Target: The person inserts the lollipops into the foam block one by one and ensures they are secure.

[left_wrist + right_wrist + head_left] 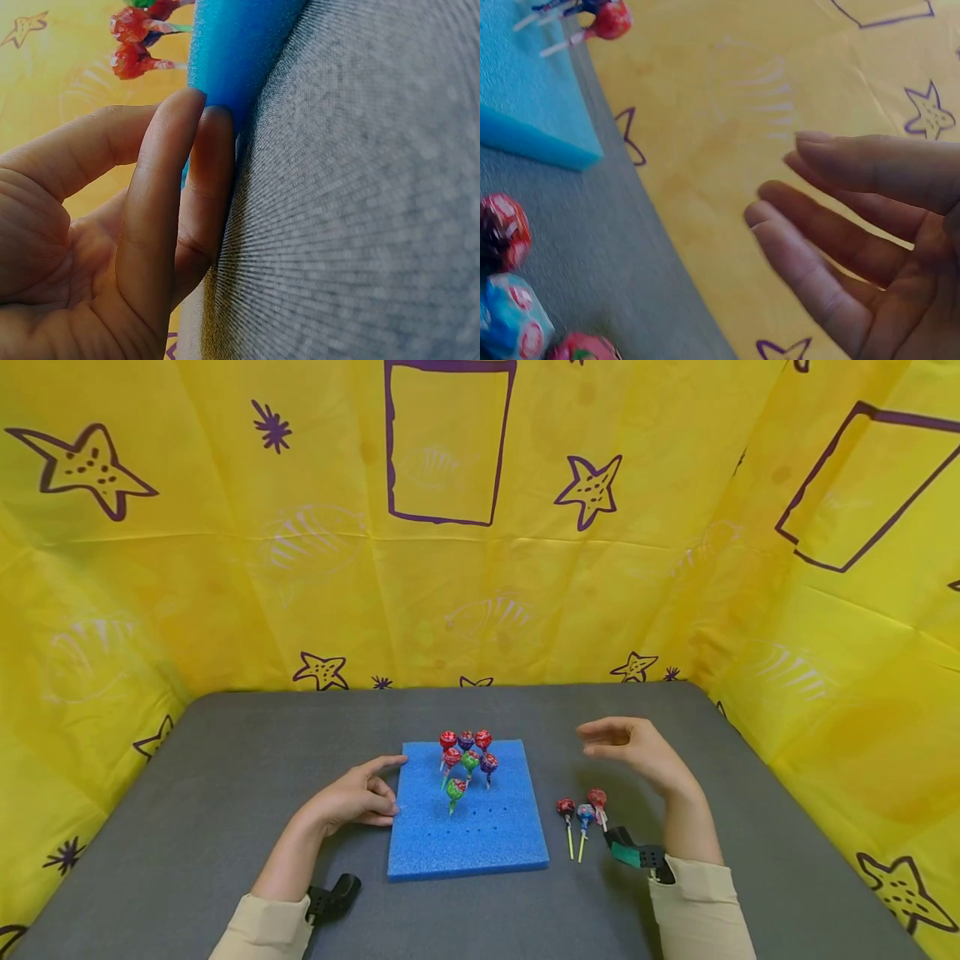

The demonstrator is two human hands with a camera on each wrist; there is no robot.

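Note:
A blue foam board [468, 852] lies on the table with several wrapped lollipops upright in it, among them a green lollipop [456, 789] and a purple lollipop [489, 763]. My left hand [356, 795] rests at its left side, fingertips against the foam edge [240, 60]. Above the table, right of the board, my right hand [637, 750] is raised with fingers apart from the thumb, holding nothing. Three lollipops lie nearer me below it: a dark red one [566, 807], a blue one [585, 813] and a red one [597, 797].
The grey table [300, 727] is enclosed by a yellow patterned cloth [450, 610] at the back and sides. Small holes dot the foam in rows nearer me. Black wrist mounts [336, 897] sit on both forearms; the right one overlaps a lollipop stick in the head view.

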